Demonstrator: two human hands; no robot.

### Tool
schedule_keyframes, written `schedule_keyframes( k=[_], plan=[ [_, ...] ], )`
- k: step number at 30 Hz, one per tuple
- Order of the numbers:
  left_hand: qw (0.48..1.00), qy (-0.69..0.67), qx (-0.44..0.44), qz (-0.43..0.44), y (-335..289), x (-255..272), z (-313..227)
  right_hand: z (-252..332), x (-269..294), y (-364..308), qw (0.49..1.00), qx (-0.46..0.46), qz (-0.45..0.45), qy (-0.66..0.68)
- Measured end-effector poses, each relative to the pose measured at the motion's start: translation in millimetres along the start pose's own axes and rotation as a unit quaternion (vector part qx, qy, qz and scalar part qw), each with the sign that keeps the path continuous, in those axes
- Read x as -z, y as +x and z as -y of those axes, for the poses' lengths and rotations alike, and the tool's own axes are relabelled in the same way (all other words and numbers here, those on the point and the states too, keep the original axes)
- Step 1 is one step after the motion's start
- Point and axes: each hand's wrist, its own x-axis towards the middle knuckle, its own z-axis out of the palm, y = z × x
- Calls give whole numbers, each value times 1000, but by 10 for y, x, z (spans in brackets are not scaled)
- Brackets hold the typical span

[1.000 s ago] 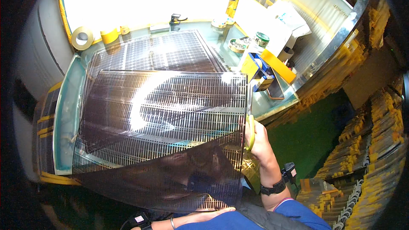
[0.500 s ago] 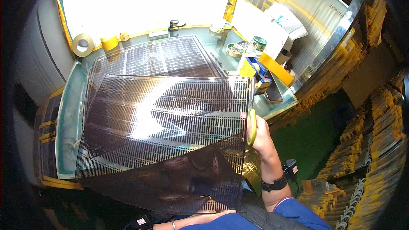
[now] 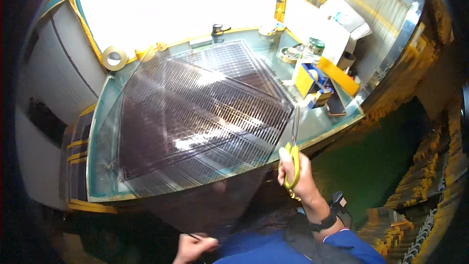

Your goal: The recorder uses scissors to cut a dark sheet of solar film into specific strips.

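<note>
My right hand (image 3: 302, 176) grips a pair of scissors (image 3: 295, 152) with yellow-green handles, blades pointing away beside the right edge of a film sheet. That dark see-through film sheet (image 3: 220, 98), patterned with rows of slots, lies skewed and blurred over a dark panel (image 3: 234, 51) with a pale grid on the glass-topped table (image 3: 105, 186). Low in the view, my left hand (image 3: 193, 248) is closed, with something thin and dark at its fingers that I cannot make out. Whether it touches the film's blurred near part is unclear.
Tape rolls (image 3: 114, 58) stand at the back left. Further right are round tins (image 3: 290, 55), a blue and yellow box (image 3: 312, 80), a yellow strip (image 3: 338, 76) and a dark flat device (image 3: 336, 103). A bright white panel (image 3: 185, 5) rises behind.
The film sheet has turned and shifted toward the table's far side, away from me. My right hand, with the scissors, has dropped slightly nearer. My left hand has come out from under the film.
</note>
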Motion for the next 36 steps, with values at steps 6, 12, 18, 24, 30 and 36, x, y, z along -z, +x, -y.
schedule_keyframes(
  k=[6,12,18,24,30,36],
  plan=[
    [800,-390,-257,-378,107,464,148,-442,-418,-660,976,-169,113,75],
    [945,-272,-180,-18,799,-610,-283,-536,-557,-877,960,-191,168,117],
    [934,-333,-130,7,1123,-966,-510,-536,-483,-911,957,-206,154,134],
    [986,-152,-59,-33,898,-1080,-652,-477,-514,-761,994,-41,91,53],
    [984,-150,-99,-12,921,-1110,-564,-509,-526,-770,998,-1,63,10],
    [972,-222,-54,61,837,-988,-620,-676,-420,-860,979,-20,131,156]
  ],
)
